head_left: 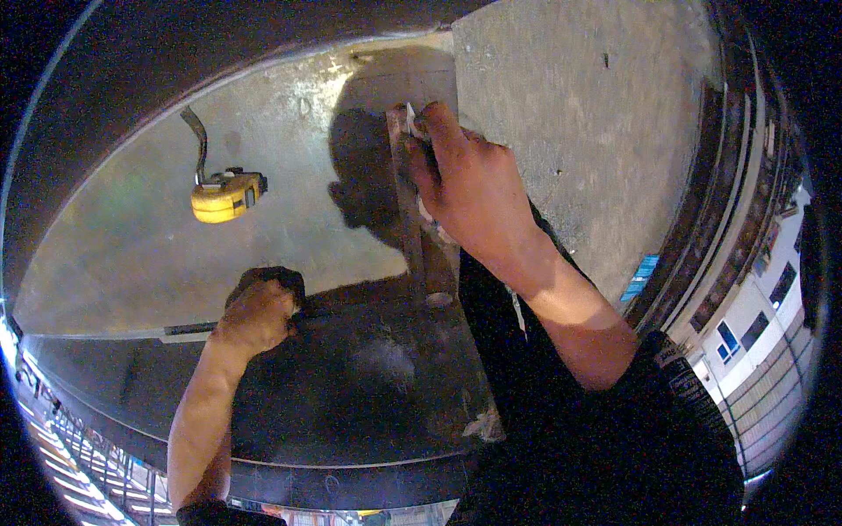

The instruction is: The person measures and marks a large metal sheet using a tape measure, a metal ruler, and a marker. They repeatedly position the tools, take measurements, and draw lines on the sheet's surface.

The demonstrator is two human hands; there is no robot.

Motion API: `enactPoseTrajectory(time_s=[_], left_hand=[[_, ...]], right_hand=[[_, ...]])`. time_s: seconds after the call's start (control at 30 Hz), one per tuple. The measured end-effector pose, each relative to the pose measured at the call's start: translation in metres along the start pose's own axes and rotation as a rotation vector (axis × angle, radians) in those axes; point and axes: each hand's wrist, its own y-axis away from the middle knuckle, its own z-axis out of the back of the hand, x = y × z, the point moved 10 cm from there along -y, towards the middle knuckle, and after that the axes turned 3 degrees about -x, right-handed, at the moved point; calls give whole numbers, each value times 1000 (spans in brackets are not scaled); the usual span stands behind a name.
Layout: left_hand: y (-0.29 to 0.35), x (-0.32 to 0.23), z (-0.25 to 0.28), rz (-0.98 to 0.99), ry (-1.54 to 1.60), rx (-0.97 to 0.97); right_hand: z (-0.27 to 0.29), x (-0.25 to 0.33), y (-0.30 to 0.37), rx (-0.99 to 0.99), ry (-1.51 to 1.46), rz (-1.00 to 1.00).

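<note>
My left hand (pixel 256 317) is closed over a long flat metal strip (pixel 189 330), which looks like one leg of a steel square. Dark patches hide the fingertips. A second straight strip (pixel 410 237) runs away from me under my right hand (pixel 474 180). That hand is closed in a pinch on a thin pale pointed piece (pixel 410 114), its tip by the strip's far end. Whether the two strips join is lost in shadow. Beyond my left hand a yellow tape measure (pixel 219 202) lies on the metal plate (pixel 114 254).
A grey, speckled surface (pixel 579 96) borders the plate on the right, with a small blue label (pixel 640 277) near its edge. A curved dark rim (pixel 351 478) runs along the near side. My shadow covers the plate's middle. A white building (pixel 745 342) stands far right.
</note>
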Motion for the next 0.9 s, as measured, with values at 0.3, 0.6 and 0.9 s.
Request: enactPoseTrajectory(time_s=[0.3, 0.6, 0.9], left_hand=[[-2, 4, -11, -10, 46, 94], [-3, -5, 1, -81, 68, -1], [-1, -3, 3, -34, 7, 5]], right_hand=[[-11, 7, 47, 31, -66, 19], [-47, 4, 114, 368, -33, -72], [-80, -1, 162, 784, -136, -204]])
